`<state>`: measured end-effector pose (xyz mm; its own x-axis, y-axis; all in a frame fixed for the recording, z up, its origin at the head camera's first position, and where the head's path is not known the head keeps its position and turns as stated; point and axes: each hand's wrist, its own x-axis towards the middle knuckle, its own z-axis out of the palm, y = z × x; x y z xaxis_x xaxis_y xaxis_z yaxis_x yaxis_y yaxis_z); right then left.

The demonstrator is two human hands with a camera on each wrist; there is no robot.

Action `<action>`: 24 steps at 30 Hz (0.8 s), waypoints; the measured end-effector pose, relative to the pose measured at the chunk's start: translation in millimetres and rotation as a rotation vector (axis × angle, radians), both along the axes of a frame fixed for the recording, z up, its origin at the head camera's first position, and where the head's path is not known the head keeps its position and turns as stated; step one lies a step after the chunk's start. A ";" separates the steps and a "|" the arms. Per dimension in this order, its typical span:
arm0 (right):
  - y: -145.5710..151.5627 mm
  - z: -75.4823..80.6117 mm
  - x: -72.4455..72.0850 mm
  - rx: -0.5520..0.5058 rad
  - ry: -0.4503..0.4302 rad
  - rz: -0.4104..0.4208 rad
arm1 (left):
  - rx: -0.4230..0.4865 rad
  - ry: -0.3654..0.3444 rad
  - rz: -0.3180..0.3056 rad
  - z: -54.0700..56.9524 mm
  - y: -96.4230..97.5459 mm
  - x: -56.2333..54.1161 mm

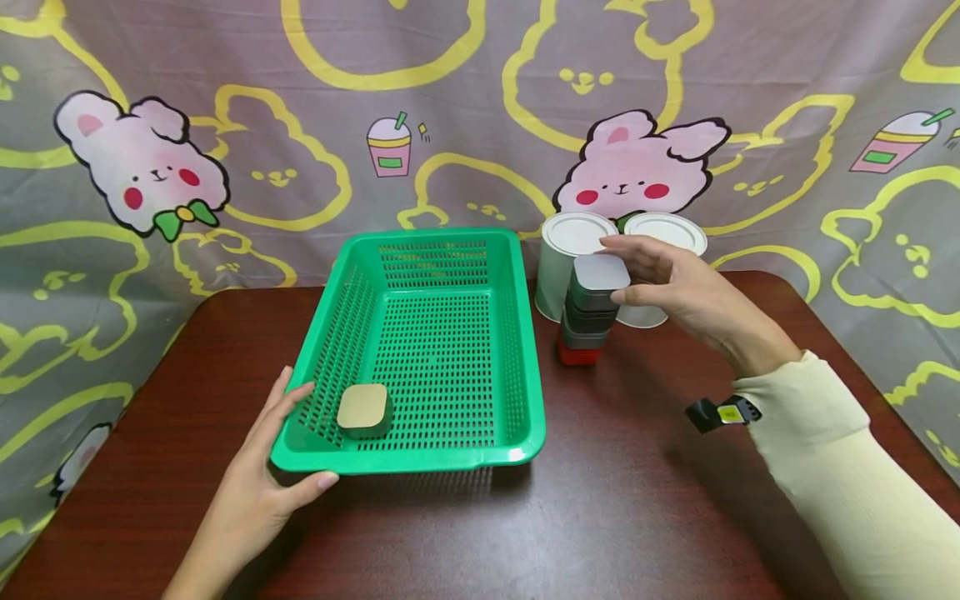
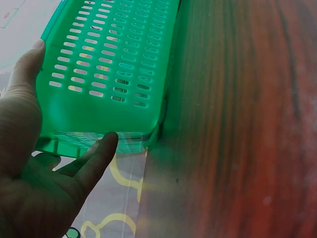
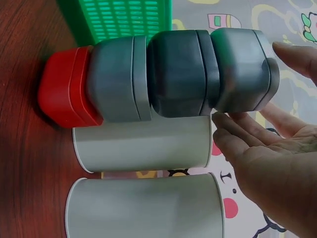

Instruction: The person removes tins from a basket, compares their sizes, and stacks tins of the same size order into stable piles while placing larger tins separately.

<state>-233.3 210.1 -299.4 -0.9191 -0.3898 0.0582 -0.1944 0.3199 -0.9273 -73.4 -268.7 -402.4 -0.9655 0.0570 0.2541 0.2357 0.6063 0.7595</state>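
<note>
A green plastic basket (image 1: 432, 460) with slotted walls stands on the table. My left hand (image 1: 251, 479) holds its near left corner, thumb at the front rim and fingers over the left side. Inside that corner sits a small square tin (image 1: 363, 408) with a gold lid. To the basket's right rises a stack of small square tins: red (image 3: 67, 87) lowest, grey (image 3: 113, 79) above it, then black (image 3: 178, 74), with a silver-grey tin (image 3: 240, 69) on top. My right hand (image 1: 682, 287) spreads around the top tin, thumb and fingers near its sides; firm contact is not visible.
Two tall white cans (image 1: 555, 275) with lids stand close behind the stack, the right-hand can (image 3: 148, 208) partly hidden by my hand. A patterned cloth (image 1: 465, 125) hangs behind the dark wood table (image 1: 600, 517).
</note>
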 end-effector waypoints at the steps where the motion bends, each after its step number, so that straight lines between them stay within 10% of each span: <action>1: -0.2 0.7 0.6 0.006 0.000 -0.010 | -0.001 0.001 0.000 0.0 0.0 0.1; 24: -5.7 26.8 17.5 0.074 0.087 -0.022 | 0.042 -0.026 -0.008 1.6 0.7 -0.9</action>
